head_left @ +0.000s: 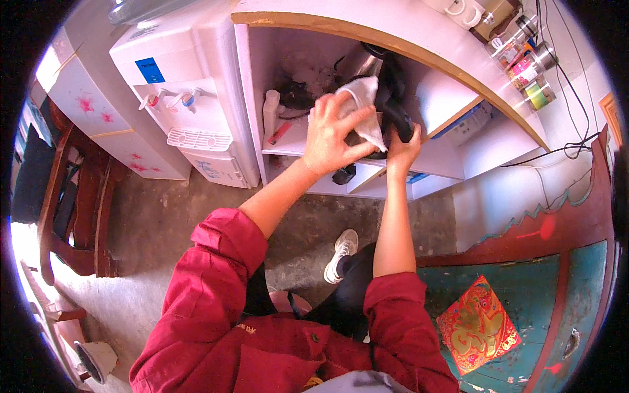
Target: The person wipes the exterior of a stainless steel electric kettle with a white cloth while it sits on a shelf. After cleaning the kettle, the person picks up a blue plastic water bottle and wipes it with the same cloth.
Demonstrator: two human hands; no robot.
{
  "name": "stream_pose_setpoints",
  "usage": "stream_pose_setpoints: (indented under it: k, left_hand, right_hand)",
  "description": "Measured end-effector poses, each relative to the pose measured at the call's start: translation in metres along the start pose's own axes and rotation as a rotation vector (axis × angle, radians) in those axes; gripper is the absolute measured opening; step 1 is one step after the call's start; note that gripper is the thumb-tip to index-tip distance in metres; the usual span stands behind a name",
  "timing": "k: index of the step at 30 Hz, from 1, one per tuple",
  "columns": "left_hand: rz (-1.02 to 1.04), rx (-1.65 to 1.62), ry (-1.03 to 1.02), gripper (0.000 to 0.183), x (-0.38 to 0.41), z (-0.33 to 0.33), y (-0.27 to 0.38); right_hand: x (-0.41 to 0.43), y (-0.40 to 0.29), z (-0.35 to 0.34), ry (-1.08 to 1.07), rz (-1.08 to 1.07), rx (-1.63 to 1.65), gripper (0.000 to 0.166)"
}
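Note:
My left hand (330, 128) holds a white cloth (360, 100), its fingers spread over the folds. The cloth lies against what looks like an electric kettle inside the cabinet opening. My right hand (404, 150) grips the kettle's black handle (399, 118) from below. Behind the cloth shows a shiny metal body (362, 65); whether it belongs to the same kettle I cannot tell. The hands and cloth hide most of the held kettle. To the left of my left hand, a white bottle (271, 112) and a small red-and-white item (280, 132) stand on the shelf.
The white cabinet (442, 167) has a raw wooden top edge (334, 27). Several jars (526, 69) stand on its top at right. A water dispenser (196, 113) is at left. Behind me on the right is a green wooden door panel (530, 294); a wooden chair (83, 206) is at far left.

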State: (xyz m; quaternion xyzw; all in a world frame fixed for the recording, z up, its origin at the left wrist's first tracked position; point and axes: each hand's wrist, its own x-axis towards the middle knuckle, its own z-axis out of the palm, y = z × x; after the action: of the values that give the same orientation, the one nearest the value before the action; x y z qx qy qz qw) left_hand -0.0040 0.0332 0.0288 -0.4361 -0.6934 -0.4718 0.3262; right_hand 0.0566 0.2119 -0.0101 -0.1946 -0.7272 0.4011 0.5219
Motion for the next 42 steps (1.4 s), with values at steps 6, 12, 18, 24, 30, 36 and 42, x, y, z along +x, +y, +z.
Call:
stream_pose_setpoints:
  k: [6,12,18,24,30,36,42]
  left_hand:
    - [-0.01,0.003,0.087,0.042,-0.012,0.014,-0.009]
    - [-0.462,-0.228,0.194,0.04,-0.033,0.03,-0.044]
    - [-1.007,-0.308,0.007,0.046,-0.071,0.051,-0.096]
    - [-1.01,-0.216,-0.025,0.045,-0.084,0.055,-0.099]
    - [-0.46,-0.157,0.096,0.048,-0.048,0.024,-0.029]
    - [-0.429,-0.129,0.056,0.052,-0.037,0.015,-0.035]
    - [-0.7,-0.176,0.084,0.045,-0.045,0.027,-0.06]
  right_hand:
    - [-0.001,0.004,0.003,-0.011,0.015,0.009,0.026]
    - [-0.007,-0.003,0.004,0.011,0.011,0.025,0.026]
    - [-0.006,-0.003,0.006,0.024,0.027,0.002,0.031]
    - [-0.007,-0.003,0.008,0.012,0.022,-0.005,0.032]
    - [-0.003,0.005,0.001,-0.041,0.004,0.016,0.03]
    - [-0.004,-0.004,-0.004,-0.198,0.112,0.03,0.03]
    - [-0.005,-0.018,-0.006,-0.341,0.214,0.242,0.031]
